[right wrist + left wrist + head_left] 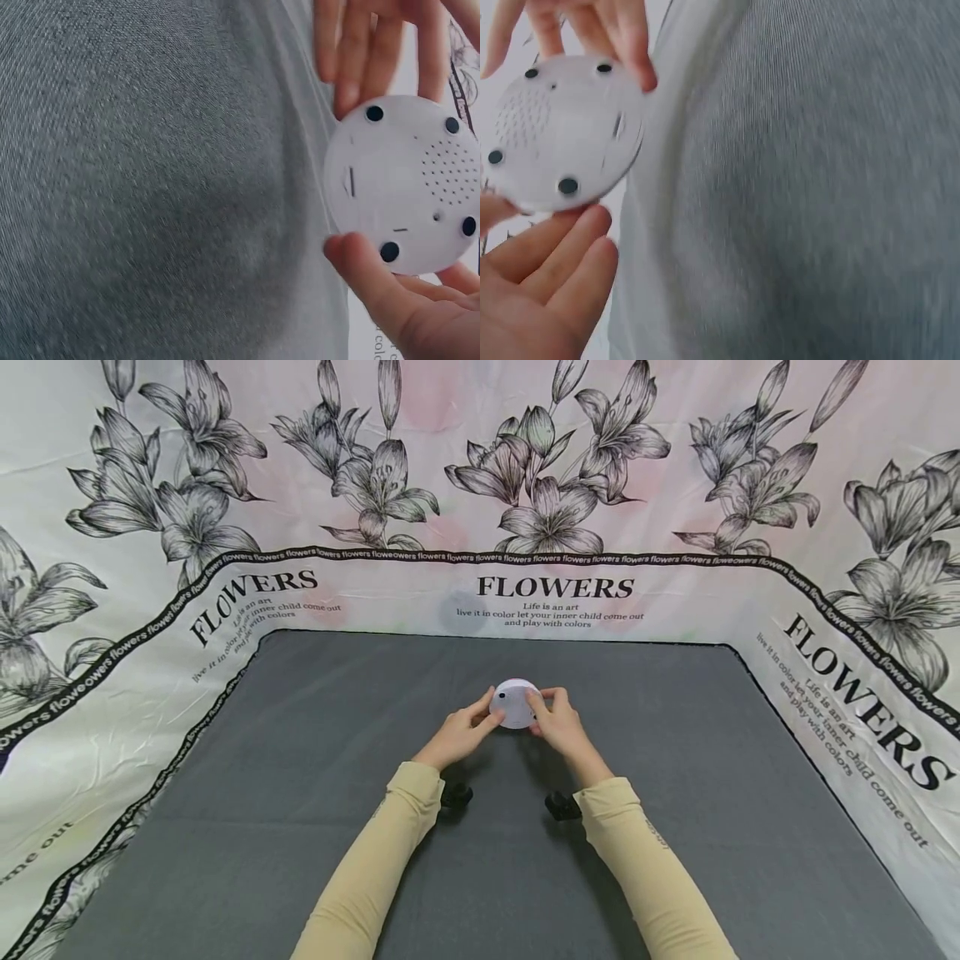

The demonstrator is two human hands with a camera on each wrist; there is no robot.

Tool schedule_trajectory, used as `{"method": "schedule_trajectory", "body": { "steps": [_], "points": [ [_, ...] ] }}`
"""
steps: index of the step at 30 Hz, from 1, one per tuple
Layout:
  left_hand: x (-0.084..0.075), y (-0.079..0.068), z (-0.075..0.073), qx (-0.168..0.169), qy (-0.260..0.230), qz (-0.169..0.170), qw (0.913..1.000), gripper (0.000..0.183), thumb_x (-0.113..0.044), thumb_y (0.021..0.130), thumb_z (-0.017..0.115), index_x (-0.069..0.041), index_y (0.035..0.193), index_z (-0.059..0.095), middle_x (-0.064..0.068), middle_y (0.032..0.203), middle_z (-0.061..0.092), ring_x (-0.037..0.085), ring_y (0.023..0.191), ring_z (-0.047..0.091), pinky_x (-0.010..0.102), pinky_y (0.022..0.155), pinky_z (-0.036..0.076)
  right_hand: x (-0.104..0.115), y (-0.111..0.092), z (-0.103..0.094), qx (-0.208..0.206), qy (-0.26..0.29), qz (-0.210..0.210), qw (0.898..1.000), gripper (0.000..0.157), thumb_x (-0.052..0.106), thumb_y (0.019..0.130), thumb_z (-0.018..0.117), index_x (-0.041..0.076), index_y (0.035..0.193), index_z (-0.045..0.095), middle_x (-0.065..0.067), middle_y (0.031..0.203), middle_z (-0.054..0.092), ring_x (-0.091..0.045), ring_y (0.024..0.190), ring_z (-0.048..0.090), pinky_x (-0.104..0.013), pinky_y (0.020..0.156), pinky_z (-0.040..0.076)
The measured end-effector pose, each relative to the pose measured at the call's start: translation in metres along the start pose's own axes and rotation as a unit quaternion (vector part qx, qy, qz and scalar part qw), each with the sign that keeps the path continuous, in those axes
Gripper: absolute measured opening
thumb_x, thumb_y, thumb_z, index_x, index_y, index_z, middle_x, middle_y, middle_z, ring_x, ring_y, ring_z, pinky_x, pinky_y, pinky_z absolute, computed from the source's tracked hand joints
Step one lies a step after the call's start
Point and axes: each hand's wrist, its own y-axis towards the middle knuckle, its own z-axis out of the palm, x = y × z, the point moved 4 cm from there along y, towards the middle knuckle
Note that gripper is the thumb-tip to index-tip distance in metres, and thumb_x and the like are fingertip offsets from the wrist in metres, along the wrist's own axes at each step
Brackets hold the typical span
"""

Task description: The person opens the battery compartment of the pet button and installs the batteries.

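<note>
Both hands hold a white round device (516, 708) up over the grey cloth, in the middle of the head view. Its flat face bears several black round feet, a patch of small holes and a thin slot, seen clearly in the right wrist view. My left hand (459, 732) pinches its left edge between thumb and fingers. On the opposite edge my right hand (562, 727) grips it, thumb lying on the flat face. A pinkish rim shows at its top. What lies on its other side is hidden.
A dark grey cloth (337, 735) covers the table, bordered by white fabric (555, 610) printed with flowers and lettering. Dark wrist devices (456, 795) show beneath the cuffs of both pale yellow sleeves (375, 868).
</note>
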Motion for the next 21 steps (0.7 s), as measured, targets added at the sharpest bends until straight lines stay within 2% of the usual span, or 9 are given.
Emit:
{"method": "schedule_trajectory", "body": {
  "steps": [2, 4, 7, 9, 12, 16, 18, 21],
  "points": [
    [-0.004, 0.003, 0.001, -0.032, -0.018, 0.004, 0.9993, 0.065, -0.057, 0.092, 0.042, -0.019, 0.144, 0.033, 0.008, 0.128, 0.054, 0.018, 0.114, 0.052, 0.039, 0.092, 0.041, 0.002, -0.001, 0.001, -0.016, 0.019, -0.009, 1.0, 0.056, 0.047, 0.094, 0.047, 0.0, 0.122, 0.038, -0.024, 0.108, 0.058, -0.034, 0.086, 0.064, -0.037, 0.073, 0.05],
    [-0.007, 0.005, 0.003, -0.067, -0.036, 0.009, 0.9971, 0.056, -0.055, 0.093, 0.042, -0.015, 0.133, 0.042, 0.01, 0.12, 0.059, 0.019, 0.108, 0.056, 0.039, 0.088, 0.043, 0.003, -0.001, 0.001, -0.029, 0.027, -0.015, 0.999, 0.055, 0.046, 0.092, 0.051, -0.001, 0.118, 0.038, -0.024, 0.108, 0.057, -0.035, 0.086, 0.063, -0.037, 0.074, 0.05],
    [-0.008, 0.007, 0.006, -0.109, -0.066, 0.013, 0.9917, 0.046, -0.049, 0.093, 0.048, -0.011, 0.118, 0.043, 0.012, 0.113, 0.062, 0.018, 0.101, 0.06, 0.037, 0.082, 0.046, 0.004, -0.001, 0.0, -0.025, 0.026, -0.027, 0.999, 0.058, 0.044, 0.09, 0.057, -0.001, 0.119, 0.038, -0.024, 0.115, 0.055, -0.033, 0.095, 0.06, -0.039, 0.079, 0.048],
    [-0.008, 0.008, 0.007, -0.123, -0.089, 0.016, 0.9882, 0.042, -0.042, 0.092, 0.055, -0.009, 0.115, 0.042, 0.014, 0.114, 0.062, 0.018, 0.1, 0.06, 0.036, 0.08, 0.047, 0.003, -0.001, -0.001, -0.009, 0.025, -0.036, 0.999, 0.063, 0.043, 0.088, 0.061, -0.001, 0.125, 0.035, -0.023, 0.123, 0.052, -0.031, 0.106, 0.056, -0.041, 0.085, 0.045],
    [-0.006, 0.008, 0.008, -0.127, -0.121, 0.02, 0.9844, 0.05, -0.032, 0.088, 0.064, -0.005, 0.122, 0.039, 0.016, 0.124, 0.056, 0.02, 0.106, 0.057, 0.034, 0.084, 0.047, 0.002, 0.0, -0.003, 0.033, 0.023, -0.059, 0.997, 0.07, 0.035, 0.088, 0.064, -0.004, 0.135, 0.031, -0.025, 0.131, 0.046, -0.031, 0.117, 0.048, -0.043, 0.092, 0.04],
    [-0.003, 0.008, 0.007, -0.114, -0.143, 0.028, 0.9828, 0.071, -0.023, 0.083, 0.072, 0.003, 0.135, 0.032, 0.018, 0.136, 0.044, 0.021, 0.119, 0.047, 0.032, 0.092, 0.041, -0.002, 0.002, -0.002, 0.088, -0.001, -0.101, 0.991, 0.07, 0.022, 0.087, 0.067, -0.009, 0.138, 0.03, -0.025, 0.129, 0.048, -0.03, 0.113, 0.051, -0.042, 0.089, 0.043],
    [-0.002, 0.008, 0.008, -0.107, -0.145, 0.034, 0.983, 0.077, -0.018, 0.08, 0.074, 0.006, 0.138, 0.029, 0.019, 0.138, 0.04, 0.022, 0.123, 0.043, 0.031, 0.094, 0.038, -0.004, 0.003, -0.001, 0.102, -0.016, -0.121, 0.987, 0.069, 0.017, 0.086, 0.069, -0.009, 0.138, 0.031, -0.024, 0.127, 0.05, -0.029, 0.111, 0.053, -0.041, 0.087, 0.045],
    [-0.001, 0.008, 0.01, -0.104, -0.13, 0.036, 0.9854, 0.079, -0.014, 0.079, 0.076, 0.008, 0.139, 0.03, 0.019, 0.138, 0.04, 0.021, 0.124, 0.041, 0.03, 0.094, 0.037, -0.01, 0.005, 0.001, 0.1, -0.057, -0.143, 0.983, 0.07, 0.014, 0.084, 0.07, -0.01, 0.137, 0.031, -0.025, 0.126, 0.051, -0.029, 0.111, 0.053, -0.041, 0.087, 0.044]
  ]
}}
